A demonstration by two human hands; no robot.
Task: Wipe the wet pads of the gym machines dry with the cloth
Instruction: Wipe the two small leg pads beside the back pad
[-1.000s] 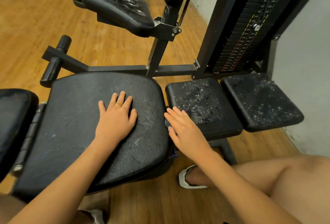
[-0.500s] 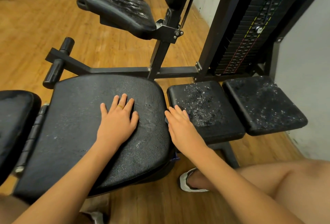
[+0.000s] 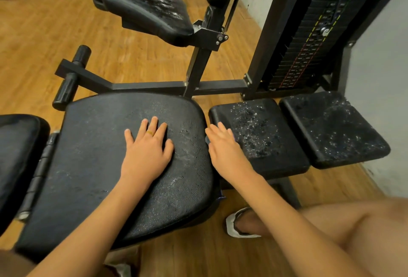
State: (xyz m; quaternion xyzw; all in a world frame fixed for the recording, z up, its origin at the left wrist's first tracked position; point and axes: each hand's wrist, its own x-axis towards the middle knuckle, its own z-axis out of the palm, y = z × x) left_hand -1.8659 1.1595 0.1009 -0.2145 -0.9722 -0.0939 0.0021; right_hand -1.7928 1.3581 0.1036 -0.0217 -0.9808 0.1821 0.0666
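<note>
- Wood-plank gym floor [image 3: 44,34], grey wall at the right edge; black steel machine frame and a weight stack [image 3: 309,40] behind the pads.
- Far left: a black padded cushion [image 3: 15,155], only partly in frame; wet or dry, cannot tell.
- Large black rounded vinyl seat pad [image 3: 92,166]: left half looks mostly dull and dry; fine droplets and smear streaks remain on the right half. Judged part-wiped at best.
- Left hand [image 3: 145,155] lies flat on this pad, fingers spread, palm down, holding nothing.
- Right hand [image 3: 227,151] rests palm down at the gap between the seat pad and the next pad, fingers extended. A sliver of dark blue shows under it and below the seat edge, possibly the cloth; cannot tell whether the hand grips it.
- Small black square pad [image 3: 276,155], just beside the seat: heavily beaded with water, untouched by the look of it.
- Second black square pad [image 3: 335,131], further right: also scattered with droplets.
- Behind, a raised black angled seat pad [image 3: 145,14] shows wet streaks.
- Judgement: early in the task; at least three pads left, plus finishing the seat's right side.
</note>
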